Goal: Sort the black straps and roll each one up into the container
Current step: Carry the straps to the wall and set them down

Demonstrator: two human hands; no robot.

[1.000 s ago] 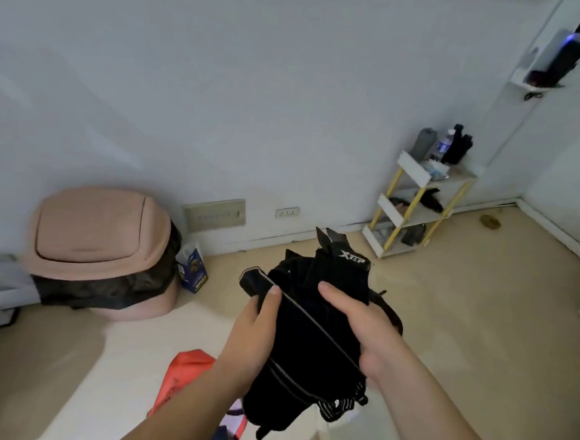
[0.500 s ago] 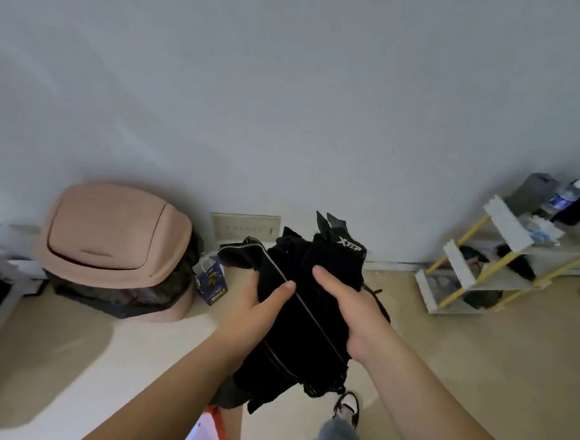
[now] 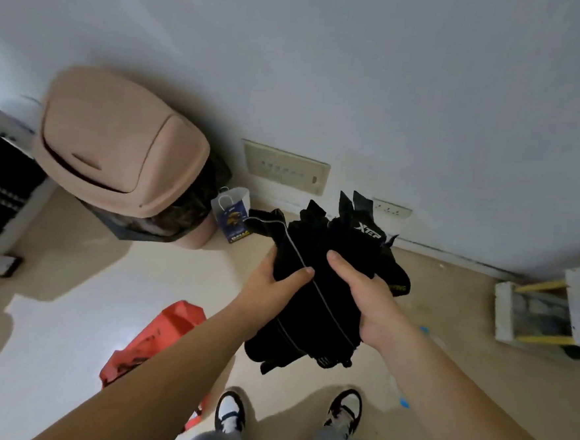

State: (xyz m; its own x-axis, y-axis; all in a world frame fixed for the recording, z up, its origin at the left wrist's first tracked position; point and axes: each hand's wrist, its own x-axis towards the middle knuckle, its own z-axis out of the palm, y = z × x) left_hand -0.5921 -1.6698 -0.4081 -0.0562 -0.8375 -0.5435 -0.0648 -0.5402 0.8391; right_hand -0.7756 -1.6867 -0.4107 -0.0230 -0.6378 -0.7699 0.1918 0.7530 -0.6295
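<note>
Floor point(image 3: 68, 324) beige, wall point(image 3: 361, 70) white; left hand point(image 3: 271, 289) and right hand point(image 3: 373, 303) fingers point(image 3: 300, 275) clamped on black straps point(image 3: 331, 253).

Black straps point(image 3: 314, 242) showing matt woven cloth; pink bin lid point(image 3: 115, 139) looking smooth, matt plastic; floor point(image 3: 68, 324) gleaming glossy.

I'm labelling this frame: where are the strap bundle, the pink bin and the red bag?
strap bundle point(image 3: 324, 301), head view, on its middle.
pink bin point(image 3: 115, 145), head view, on its lid.
red bag point(image 3: 157, 330), head view, on its upper side.
</note>
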